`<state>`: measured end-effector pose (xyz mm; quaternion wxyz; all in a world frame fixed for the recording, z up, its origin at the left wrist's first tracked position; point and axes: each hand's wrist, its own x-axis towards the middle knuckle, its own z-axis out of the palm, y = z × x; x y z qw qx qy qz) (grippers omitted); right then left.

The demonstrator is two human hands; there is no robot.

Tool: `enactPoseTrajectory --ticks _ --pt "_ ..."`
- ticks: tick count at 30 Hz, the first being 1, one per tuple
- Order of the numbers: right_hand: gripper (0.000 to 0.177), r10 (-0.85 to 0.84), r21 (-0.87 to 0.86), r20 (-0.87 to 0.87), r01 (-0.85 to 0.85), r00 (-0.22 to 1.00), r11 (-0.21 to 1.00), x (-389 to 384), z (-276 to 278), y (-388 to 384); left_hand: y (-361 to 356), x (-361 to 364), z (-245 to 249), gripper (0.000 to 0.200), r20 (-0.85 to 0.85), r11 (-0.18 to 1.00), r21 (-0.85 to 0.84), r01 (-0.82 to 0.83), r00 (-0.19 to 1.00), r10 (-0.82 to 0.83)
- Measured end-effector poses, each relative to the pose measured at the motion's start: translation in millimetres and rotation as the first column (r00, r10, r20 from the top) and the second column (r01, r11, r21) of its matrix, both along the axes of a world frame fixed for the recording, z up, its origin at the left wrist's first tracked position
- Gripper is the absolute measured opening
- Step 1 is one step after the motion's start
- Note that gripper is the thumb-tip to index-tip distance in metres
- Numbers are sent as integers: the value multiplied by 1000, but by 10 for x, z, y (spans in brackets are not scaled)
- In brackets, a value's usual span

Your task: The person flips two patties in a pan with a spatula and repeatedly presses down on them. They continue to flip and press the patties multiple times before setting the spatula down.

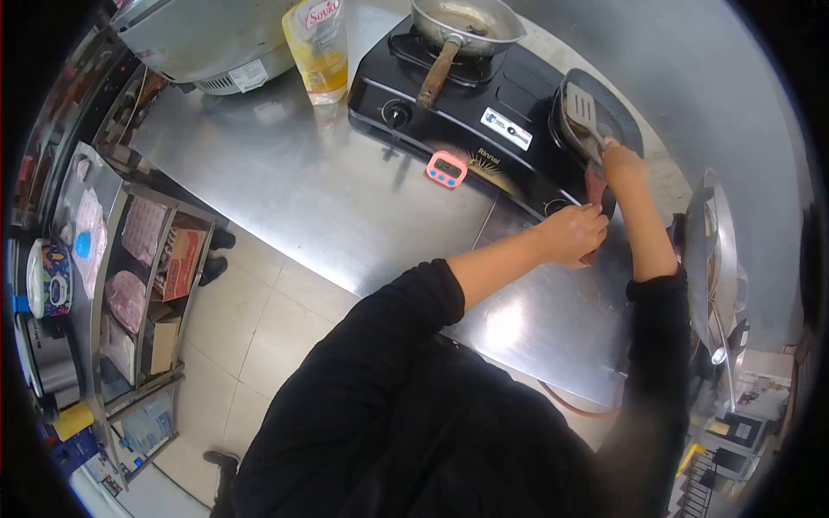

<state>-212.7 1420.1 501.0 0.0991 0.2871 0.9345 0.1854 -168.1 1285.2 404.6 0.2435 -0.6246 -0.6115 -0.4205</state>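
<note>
My left hand (pixel 573 235) is closed around the reddish handle (pixel 595 186) of a dark frying pan (pixel 623 128) on the right burner of the black gas stove (pixel 479 95). Gripped in my right hand (pixel 625 167) is a slotted spatula (pixel 581 105), its pale blade over the inside of the pan. What lies in the pan is mostly hidden by the blade and my hand. On the left burner sits a metal saucepan (pixel 484 43) with a wooden handle (pixel 439 73) pointing toward me. A pink digital timer (pixel 446 169) leans at the stove's front.
An oil pouch (pixel 324 73) stands left of the stove, beside a large rice-cooker-like appliance (pixel 211 39). The steel counter (pixel 285 190) runs in front. Large metal cookware (pixel 715 250) is close to my right arm. At left, a shelf unit (pixel 155 285) holds boxes and trays.
</note>
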Motion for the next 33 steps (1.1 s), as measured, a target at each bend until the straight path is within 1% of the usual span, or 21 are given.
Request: enactPoseTrajectory --ticks 2,3,5,6,9,12,14,15,18,20,21,23,24,27,29,32,33 --pt "31 -5 -7 1 5 1000 1000 32 -30 -19 -36 -4 19 39 -14 1000 -6 -13 1000 12" --pt "30 -4 -5 -5 4 1000 1000 32 7 -54 -44 -2 14 39 -5 999 -36 -8 1000 8" --pt "31 67 31 102 -70 993 997 22 109 91 -39 4 37 39 10 996 -84 2 1000 -1" --pt "31 100 49 153 -109 983 993 3 189 110 -38 -2 46 37 1 998 -62 2 1000 -2" --pt "31 107 91 186 -126 977 988 58 252 126 -24 -14 34 33 -15 1000 -4 -5 1000 5" --pt "24 122 42 -52 -120 991 992 153 -14 70 2 -14 -9 34 -20 999 36 -19 1000 20" --pt "21 107 28 -50 -106 993 994 193 -45 47 -10 -14 5 34 -40 997 64 -34 999 37" --pt "19 106 30 -56 -105 993 994 179 -16 47 -13 -16 8 34 -34 998 49 -24 999 26" --pt "19 217 66 3 -216 976 974 211 75 276 -35 -21 46 34 -24 1000 27 -8 1000 9" --pt "25 183 85 95 -191 978 978 226 151 417 -64 -17 62 34 -25 1000 17 -5 1000 5" --pt "28 165 94 142 -179 976 979 221 197 415 -68 -19 66 38 -14 1000 -17 -8 1000 8" --pt "22 228 97 50 -232 972 968 264 107 357 -58 -6 55 47 11 996 -93 -6 1000 7" --pt "19 256 97 3 -255 967 962 278 60 286 -50 -11 53 47 11 996 -85 -9 1000 10" --pt "20 191 48 -78 -188 978 981 270 -1 104 -62 -1 52 46 10 996 -84 -6 1000 6" --pt "21 168 43 -62 -165 984 985 252 -53 217 -85 -8 94 46 -10 996 -90 -5 1000 5" --pt "22 157 49 3 -157 988 986 389 124 468 -57 -11 82 36 -30 1000 -24 -1 1000 0" --pt "23 154 51 35 -156 987 987 453 198 511 -72 -20 97 40 -1 997 -79 16 1000 -16"
